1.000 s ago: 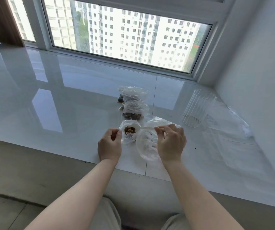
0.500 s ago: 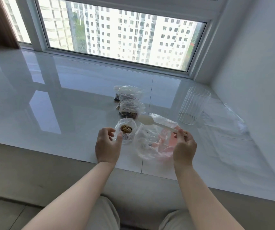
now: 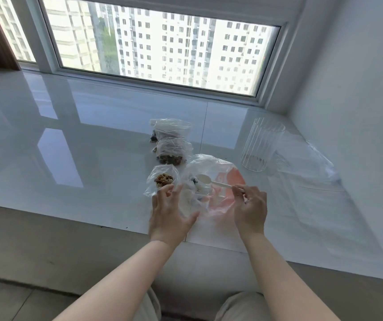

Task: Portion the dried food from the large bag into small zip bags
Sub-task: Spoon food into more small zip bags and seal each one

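While the right hand (image 3: 251, 208) pinched the handle of a white plastic spoon (image 3: 211, 181) between thumb and fingertips, its bowl reached into the mouth of the large bag (image 3: 211, 188), a crumpled clear sack with a pink patch lying on the glossy white ledge (image 3: 93, 144). The left hand (image 3: 171, 210) hovered with fingers spread and straight, gripping nothing, between that sack and the nearest small zip bag (image 3: 161, 181), whose mouth stood unsealed with a modest heap of brownish dried pieces inside. Two more filled zip bags lay beyond it toward the window: the middle zip bag (image 3: 173, 152) and the far zip bag (image 3: 169, 130), both apparently sealed, though the plastic glare made that hard to confirm. A ribbed clear cup (image 3: 262, 147) stood to the right, well apart from the hands.

The job looked well advanced: two portions finished, a third partly loaded. The large bag seemed nearly spent, with only a few dark scraps visible near the spoon. What remained, by my reading, was scooping out the last bits, topping off the near bag and pressing its zip closed.
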